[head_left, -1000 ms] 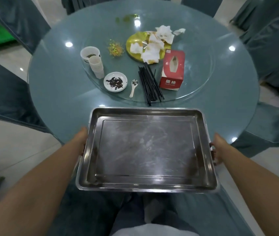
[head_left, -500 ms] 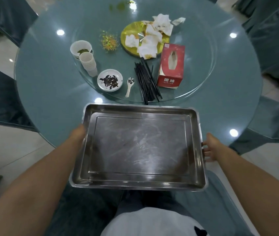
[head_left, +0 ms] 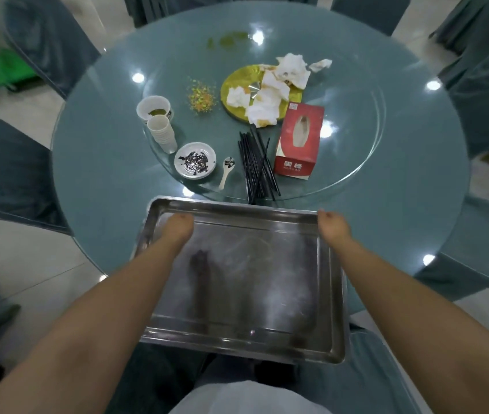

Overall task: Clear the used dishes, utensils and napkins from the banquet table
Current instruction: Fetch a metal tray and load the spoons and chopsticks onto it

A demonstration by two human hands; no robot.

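Observation:
A steel tray (head_left: 249, 282) lies at the near edge of the round glass table (head_left: 102, 180), holding nothing. My left hand (head_left: 177, 230) hovers over its far left part. My right hand (head_left: 334, 228) is at its far right corner; neither holds anything I can see. Beyond, on the glass turntable (head_left: 356, 138), are a yellow plate (head_left: 235, 85) under crumpled napkins (head_left: 270, 97), a white bowl (head_left: 155, 107), stacked cups (head_left: 164, 134), a dirty saucer (head_left: 195, 160), a spoon (head_left: 226, 171) and several black chopsticks (head_left: 256, 165).
A red tissue box (head_left: 300, 138) stands right of the chopsticks. Food crumbs (head_left: 202, 95) and a green smear (head_left: 231, 40) lie on the turntable. Covered chairs (head_left: 4, 180) ring the table. A green cart (head_left: 7, 67) is at the far left.
Both hands have let go of the tray's side handles and moved forward over its far end. The tray now rests on the table edge.

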